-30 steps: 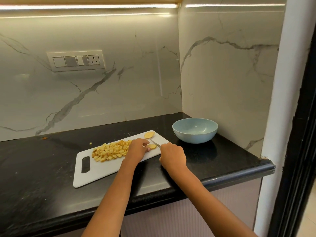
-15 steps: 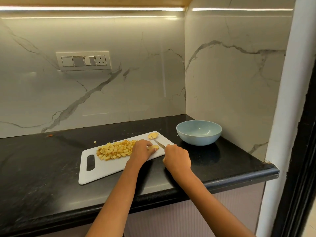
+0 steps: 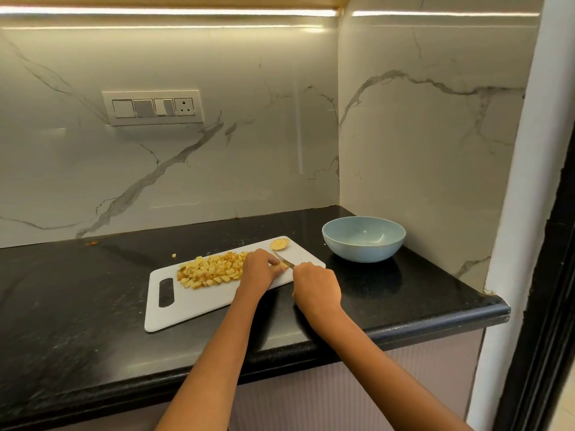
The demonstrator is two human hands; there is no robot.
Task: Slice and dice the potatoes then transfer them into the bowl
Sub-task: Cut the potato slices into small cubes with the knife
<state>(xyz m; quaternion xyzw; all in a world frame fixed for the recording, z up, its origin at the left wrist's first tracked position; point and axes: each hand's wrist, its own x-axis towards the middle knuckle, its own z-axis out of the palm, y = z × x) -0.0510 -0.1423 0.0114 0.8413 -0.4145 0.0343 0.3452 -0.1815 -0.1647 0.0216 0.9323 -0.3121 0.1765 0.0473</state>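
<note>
On the black desk (image 3: 93, 306) a white cutting board (image 3: 199, 303) is lying with a pile of diced potato (image 3: 211, 272) at its centre. The left hand (image 3: 259, 269) is pressing down on a potato piece, its grip curled over it, at the pile's 3 o'clock. The right hand (image 3: 315, 286) is gripping a knife (image 3: 283, 259), blade pointing toward 11 o'clock. One potato slice (image 3: 279, 244) is sitting at the board's 1 o'clock corner. The blue bowl (image 3: 364, 239) is standing at the board's 2 o'clock, apart from it.

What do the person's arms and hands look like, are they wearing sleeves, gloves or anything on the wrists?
Both arms are bare all the way up to the bottom edge of the picture, with no sleeve showing. The left hand and right hand wear no gloves, and no watch, bracelet or ring can be seen on the sides that face the camera. No markings are visible on either forearm.
</note>
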